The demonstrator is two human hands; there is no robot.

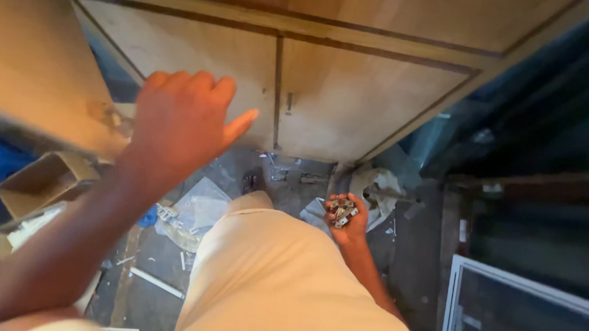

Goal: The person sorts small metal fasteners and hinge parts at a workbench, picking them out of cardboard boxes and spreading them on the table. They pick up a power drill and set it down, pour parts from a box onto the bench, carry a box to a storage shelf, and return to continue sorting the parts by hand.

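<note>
Hinges [342,212], small metal ones, lie cupped in the right hand [348,222], fingers curled around them, low at frame centre. Left hand [180,121], fingers spread and empty, hovers upper left, nearer the plywood cabinet doors [239,70].

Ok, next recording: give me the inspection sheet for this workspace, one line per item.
Surface: dusty grey floor, strewn with debris.
Job's things: handful of small metal hinges in the right hand; wooden cabinet with two closed doors.
Clutter: open cardboard box at left, plastic bag with loose hinges beside it, crumpled rag, white strip.
Grippers: left hand raised, open, fingers spread, reaching toward the left cabinet door, contact unclear; right hand cupped around the hinges.
Cables: nothing seen.
Surroundings: white-framed glass panel at lower right; dark shelving at right; the person's beige shorts.
</note>
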